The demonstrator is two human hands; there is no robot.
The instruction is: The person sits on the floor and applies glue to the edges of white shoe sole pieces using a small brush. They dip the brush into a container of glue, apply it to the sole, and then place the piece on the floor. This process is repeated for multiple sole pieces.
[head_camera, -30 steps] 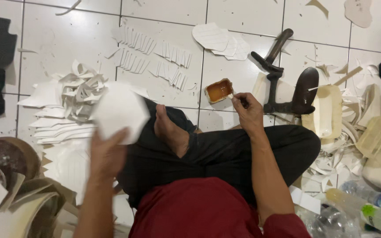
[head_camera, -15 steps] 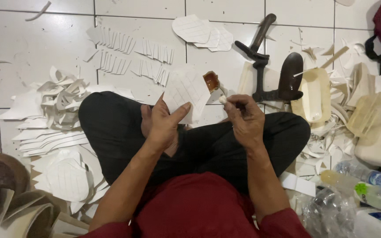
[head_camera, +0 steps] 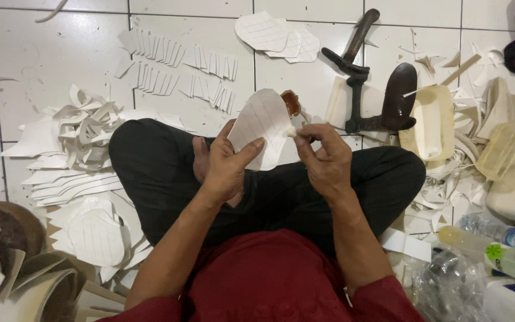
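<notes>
Glue could smear past the edge of the white piece or onto the trousers below, I judge, since the piece is held in the air over the lap with nothing under it, and a slip of the small applicator would do it. The left hand holds the piece upright, thumb pressed on its face and the fingers closed behind it. The right hand has its fingers pinched tight on the applicator, whose pale tip touches the piece's right edge. Just beyond the piece, on the tiled floor, sits a small pot of brown glue, partly hidden. Rows of cut strips lie farther out on the floor, and a black iron stand is to the right.
</notes>
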